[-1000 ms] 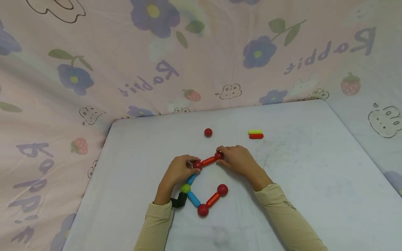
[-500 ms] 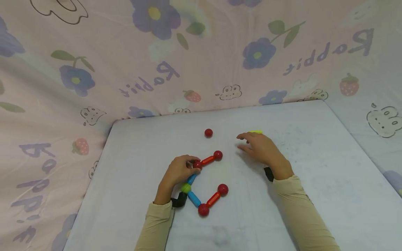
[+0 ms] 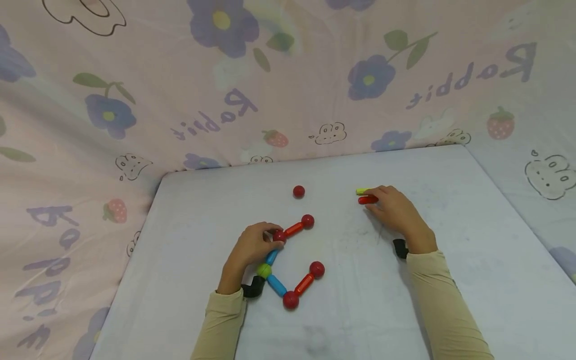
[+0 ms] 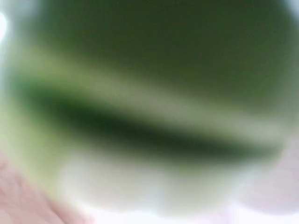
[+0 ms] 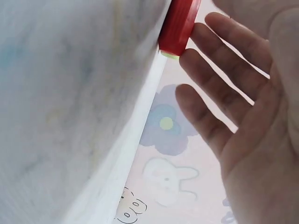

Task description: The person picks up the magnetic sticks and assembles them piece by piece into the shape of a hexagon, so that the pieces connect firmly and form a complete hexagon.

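Observation:
Thumb and fingers of my left hand (image 3: pixel 253 245) hold a red ball (image 3: pixel 279 237) of a linked ball-and-rod toy. From that ball a red rod (image 3: pixel 294 229) leads to another red ball (image 3: pixel 308 221). A blue rod (image 3: pixel 272 257) runs down to a green ball (image 3: pixel 264 270), then a second blue rod (image 3: pixel 276 286), a red ball (image 3: pixel 290 300), a red rod (image 3: pixel 304 284) and an end ball (image 3: pixel 317 269). At the right, my right hand (image 3: pixel 398 210) pinches a loose red rod (image 5: pixel 180 28) beside a yellow rod (image 3: pixel 362 191). Blurred green fills the left wrist view.
A loose red ball (image 3: pixel 299 191) lies toward the back of the white table (image 3: pixel 216 200). Printed cloth (image 3: pixel 297 90) hangs behind the table and along its sides. Each wrist carries a black camera mount (image 3: pixel 400 248).
My right hand has left the upper red end ball and moved right to the loose red rod, now slightly apart from the yellow one. My left hand and the toy have barely shifted.

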A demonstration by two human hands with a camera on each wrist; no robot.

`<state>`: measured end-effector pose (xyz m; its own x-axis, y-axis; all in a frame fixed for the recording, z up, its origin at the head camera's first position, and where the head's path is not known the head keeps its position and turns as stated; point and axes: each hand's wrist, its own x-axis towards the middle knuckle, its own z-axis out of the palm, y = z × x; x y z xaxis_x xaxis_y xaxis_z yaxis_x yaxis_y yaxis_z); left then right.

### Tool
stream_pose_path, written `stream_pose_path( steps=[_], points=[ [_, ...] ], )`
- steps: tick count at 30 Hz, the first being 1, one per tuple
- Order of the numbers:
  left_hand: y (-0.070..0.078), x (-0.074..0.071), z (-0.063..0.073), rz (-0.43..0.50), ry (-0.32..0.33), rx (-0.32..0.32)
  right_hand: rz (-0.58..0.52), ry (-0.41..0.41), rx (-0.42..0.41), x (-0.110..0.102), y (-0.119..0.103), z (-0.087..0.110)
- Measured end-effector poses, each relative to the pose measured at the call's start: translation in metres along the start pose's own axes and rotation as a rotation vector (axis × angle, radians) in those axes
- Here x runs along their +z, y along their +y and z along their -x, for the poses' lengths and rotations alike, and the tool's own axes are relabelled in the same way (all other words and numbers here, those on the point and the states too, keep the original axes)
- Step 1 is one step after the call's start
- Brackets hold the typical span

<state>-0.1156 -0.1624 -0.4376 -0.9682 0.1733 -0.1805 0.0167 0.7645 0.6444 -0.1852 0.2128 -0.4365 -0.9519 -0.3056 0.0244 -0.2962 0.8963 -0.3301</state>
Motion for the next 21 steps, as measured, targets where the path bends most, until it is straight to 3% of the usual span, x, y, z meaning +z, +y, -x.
stream_pose_path(
  steps=[12, 21],
  points=[
    [-0.01, -0.007, -0.002, -0.011, -0.066, 0.121, 0.011, 0.007, -0.029, 0.003, 0.002, 0.0],
    [-0.012, -0.008, -0.002, 0.041, -0.001, -0.004, 0.022, -0.026, -0.025, 0.003, 0.002, 0.0]
  ],
)
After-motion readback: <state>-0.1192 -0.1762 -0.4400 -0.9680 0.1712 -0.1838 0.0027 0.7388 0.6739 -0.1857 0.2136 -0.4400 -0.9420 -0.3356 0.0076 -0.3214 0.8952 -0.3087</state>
